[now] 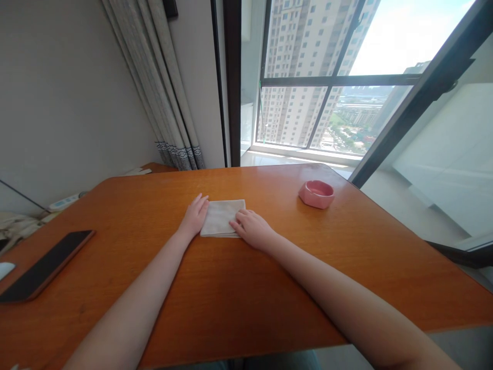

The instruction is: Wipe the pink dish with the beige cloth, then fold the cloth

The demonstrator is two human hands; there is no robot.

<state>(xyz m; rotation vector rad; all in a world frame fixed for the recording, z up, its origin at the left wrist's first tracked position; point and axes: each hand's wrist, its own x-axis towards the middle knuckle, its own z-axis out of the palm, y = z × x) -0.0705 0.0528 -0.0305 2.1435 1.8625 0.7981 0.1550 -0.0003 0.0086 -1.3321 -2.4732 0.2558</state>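
- Wooden table [239,288], orange-brown, filling the foreground; two bare forearms reaching across it from the near edge.
- Dark phone [46,264], lying flat near the table's left edge, well apart from both hands.
- Left hand [194,216], palm down, fingers together and extended, resting flat against the left edge of a folded cloth [221,218].
- Right hand [252,227], palm down, fingers loosely spread, fingertips pressing the cloth's right near corner; nothing pinched.
- Folded cloth, pale grey-white, a flat rectangle at mid-table, lying between the two hands and touched by both.
- Pink dish [316,193], shallow with rounded corners, farther back and to the right, apart from the cloth.
- Remote control [65,201], pale, just off the table's far left corner.
- Grey curtain [165,87], gathered against the wall behind the table.
- Window [331,77], beyond the far edge, with high-rise buildings outside.
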